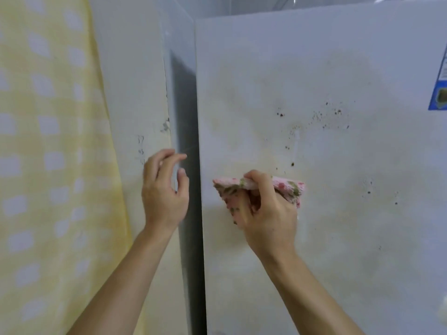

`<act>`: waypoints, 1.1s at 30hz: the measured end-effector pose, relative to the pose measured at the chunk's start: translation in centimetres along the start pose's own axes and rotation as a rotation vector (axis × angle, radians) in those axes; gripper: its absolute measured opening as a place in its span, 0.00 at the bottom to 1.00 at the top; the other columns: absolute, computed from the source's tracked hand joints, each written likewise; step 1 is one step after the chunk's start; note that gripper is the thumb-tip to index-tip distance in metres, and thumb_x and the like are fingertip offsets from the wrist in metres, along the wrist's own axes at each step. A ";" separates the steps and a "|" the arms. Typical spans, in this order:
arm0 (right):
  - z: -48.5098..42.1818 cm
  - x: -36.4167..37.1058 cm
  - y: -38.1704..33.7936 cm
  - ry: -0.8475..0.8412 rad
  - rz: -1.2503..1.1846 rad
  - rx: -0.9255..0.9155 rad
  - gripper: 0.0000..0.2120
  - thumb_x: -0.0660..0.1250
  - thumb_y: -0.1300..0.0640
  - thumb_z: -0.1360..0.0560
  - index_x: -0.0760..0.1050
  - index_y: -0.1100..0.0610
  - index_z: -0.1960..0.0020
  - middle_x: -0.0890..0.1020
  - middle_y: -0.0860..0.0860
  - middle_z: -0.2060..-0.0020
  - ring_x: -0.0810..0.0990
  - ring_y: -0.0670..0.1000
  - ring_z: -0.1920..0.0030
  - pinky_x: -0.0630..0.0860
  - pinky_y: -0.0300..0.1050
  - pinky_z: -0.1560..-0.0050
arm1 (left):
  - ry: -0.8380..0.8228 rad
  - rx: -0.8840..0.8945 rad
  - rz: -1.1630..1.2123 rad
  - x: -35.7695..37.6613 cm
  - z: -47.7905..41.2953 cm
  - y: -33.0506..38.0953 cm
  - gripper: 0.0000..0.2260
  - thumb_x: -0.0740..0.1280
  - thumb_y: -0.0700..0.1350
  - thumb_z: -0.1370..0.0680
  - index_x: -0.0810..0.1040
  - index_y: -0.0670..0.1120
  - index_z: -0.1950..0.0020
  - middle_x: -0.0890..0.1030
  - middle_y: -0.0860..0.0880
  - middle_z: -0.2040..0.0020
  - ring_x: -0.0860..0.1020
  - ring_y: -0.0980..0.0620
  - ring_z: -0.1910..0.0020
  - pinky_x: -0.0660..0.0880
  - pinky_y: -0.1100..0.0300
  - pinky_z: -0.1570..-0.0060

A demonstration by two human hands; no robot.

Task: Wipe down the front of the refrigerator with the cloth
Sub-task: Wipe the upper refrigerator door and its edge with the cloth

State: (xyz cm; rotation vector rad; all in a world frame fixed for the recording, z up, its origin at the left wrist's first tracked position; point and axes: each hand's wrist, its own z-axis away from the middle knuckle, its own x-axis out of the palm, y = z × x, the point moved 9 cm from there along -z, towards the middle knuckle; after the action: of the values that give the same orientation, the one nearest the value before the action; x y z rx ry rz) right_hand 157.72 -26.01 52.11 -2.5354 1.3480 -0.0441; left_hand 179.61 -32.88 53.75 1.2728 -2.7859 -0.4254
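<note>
From the head camera, my right hand [263, 209] is clamped on the bunched pink floral cloth [289, 187], pressing it flat against the white, stained front of the refrigerator [350, 250], low and toward its left edge. The scatter of dark specks [316, 117] sits above and to the right of the cloth, and yellowish smears spread around them.

The risk I see is smearing rather than lifting. The cloth is wadded small, so one dirty face could drag the grime across the door. A wide stroke to the right could also catch the blue sticker [439, 93] at the far edge and peel its corner. With such a tight wad, my knuckles might scrape the panel.

My right wrist is bent back, fingers curled over the top of the cloth, forearm rising from below. My left hand [164, 189] holds nothing, fingers loosely curled and apart, by the refrigerator's left corner. I cannot tell whether it touches the side panel.
</note>
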 end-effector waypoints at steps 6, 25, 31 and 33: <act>-5.8 3.4 -2.6 0.087 -0.068 -0.150 0.23 0.69 0.58 0.19 0.62 0.54 0.29 0.83 0.46 0.60 0.80 0.49 0.67 0.69 0.43 0.75 | 0.077 0.181 -0.143 1.1 -7.0 -1.0 0.21 0.63 0.41 0.17 0.71 0.42 0.24 0.71 0.40 0.24 0.67 0.39 0.24 0.62 0.47 0.22; -5.2 7.6 -1.9 -0.029 0.582 -0.311 0.26 0.51 0.45 0.12 0.55 0.45 0.15 0.56 0.46 0.16 0.51 0.52 0.16 0.41 0.59 0.17 | 0.122 0.279 -0.153 1.5 -8.5 -1.8 0.25 0.65 0.44 0.22 0.69 0.43 0.24 0.71 0.41 0.26 0.67 0.40 0.25 0.57 0.49 0.22; -8.0 8.7 -3.2 -0.026 0.600 -0.241 0.28 0.50 0.42 0.13 0.51 0.44 0.15 0.52 0.47 0.15 0.48 0.58 0.16 0.41 0.79 0.24 | 0.117 0.299 -0.128 1.4 -10.4 -1.2 0.22 0.65 0.47 0.23 0.72 0.42 0.30 0.70 0.39 0.27 0.67 0.38 0.24 0.61 0.42 0.25; -9.2 9.0 -3.7 -0.012 0.603 -0.246 0.28 0.51 0.41 0.13 0.51 0.44 0.15 0.53 0.47 0.15 0.48 0.58 0.16 0.42 0.78 0.23 | 0.119 0.288 -0.110 1.5 -11.2 -1.0 0.22 0.65 0.47 0.22 0.71 0.42 0.29 0.70 0.39 0.26 0.67 0.38 0.24 0.60 0.43 0.24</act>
State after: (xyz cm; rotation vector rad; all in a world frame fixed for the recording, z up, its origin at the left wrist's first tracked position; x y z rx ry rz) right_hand 164.45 -33.46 60.98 -2.1827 2.1621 0.2674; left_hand 181.14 -37.16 64.09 1.4563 -2.7580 0.0515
